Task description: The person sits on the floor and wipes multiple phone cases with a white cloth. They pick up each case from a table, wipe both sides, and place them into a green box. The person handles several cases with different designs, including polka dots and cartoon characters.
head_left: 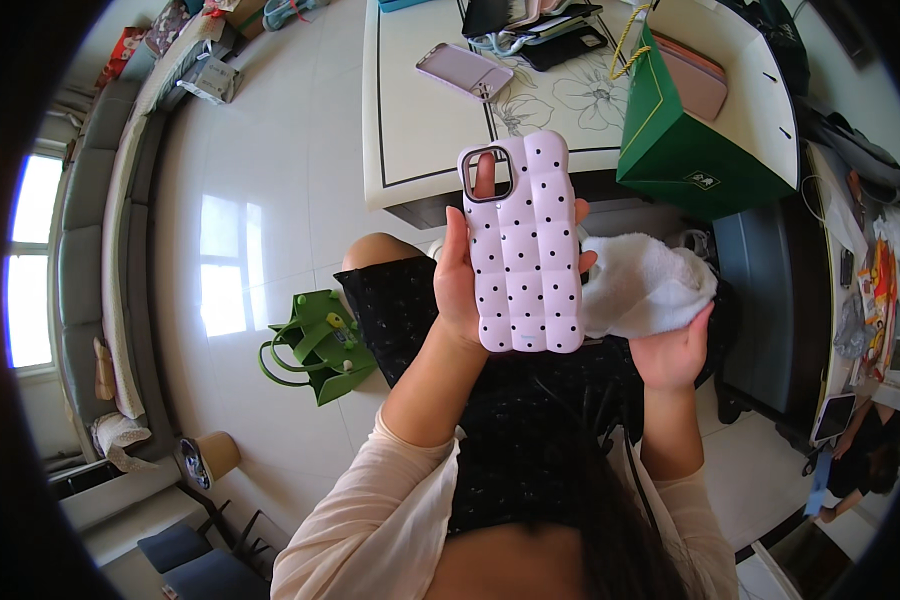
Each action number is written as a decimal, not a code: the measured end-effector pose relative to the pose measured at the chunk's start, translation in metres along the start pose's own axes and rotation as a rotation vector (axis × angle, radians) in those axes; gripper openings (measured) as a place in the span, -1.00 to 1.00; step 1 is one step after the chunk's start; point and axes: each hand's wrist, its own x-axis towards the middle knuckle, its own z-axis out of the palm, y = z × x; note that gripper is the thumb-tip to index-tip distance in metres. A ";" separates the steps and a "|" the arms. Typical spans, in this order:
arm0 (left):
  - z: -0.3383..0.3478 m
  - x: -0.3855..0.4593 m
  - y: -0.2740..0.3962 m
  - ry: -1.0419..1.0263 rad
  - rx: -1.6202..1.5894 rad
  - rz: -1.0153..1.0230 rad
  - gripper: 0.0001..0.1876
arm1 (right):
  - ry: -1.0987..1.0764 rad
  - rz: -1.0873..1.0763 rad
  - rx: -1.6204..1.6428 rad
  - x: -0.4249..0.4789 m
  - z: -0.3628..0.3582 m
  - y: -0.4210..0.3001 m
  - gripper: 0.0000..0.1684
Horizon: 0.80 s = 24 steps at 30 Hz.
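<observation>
My left hand [459, 277] grips a puffy pale pink phone case [526, 255] with black dots, its back facing up; a finger shows through the camera opening. In my right hand [675, 349] is a white fluffy cloth [645, 285], bunched to the right of the case and close to its edge. Beyond the hands, a translucent pinkish phone case [465, 71] lies on the flower-patterned table [420, 150].
A pile of phone cases [562, 45] with cords lies on the table's far side. A green paper bag [667, 157] holding flat pink items stands at the right corner. On the floor at left sit a green handbag [322, 345] and a bin [217, 454]. Another person [862, 457] is at far right.
</observation>
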 end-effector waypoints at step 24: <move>-0.028 -0.043 -0.035 0.393 0.856 0.091 -0.60 | -0.291 -0.477 -1.763 0.056 0.037 0.021 -0.66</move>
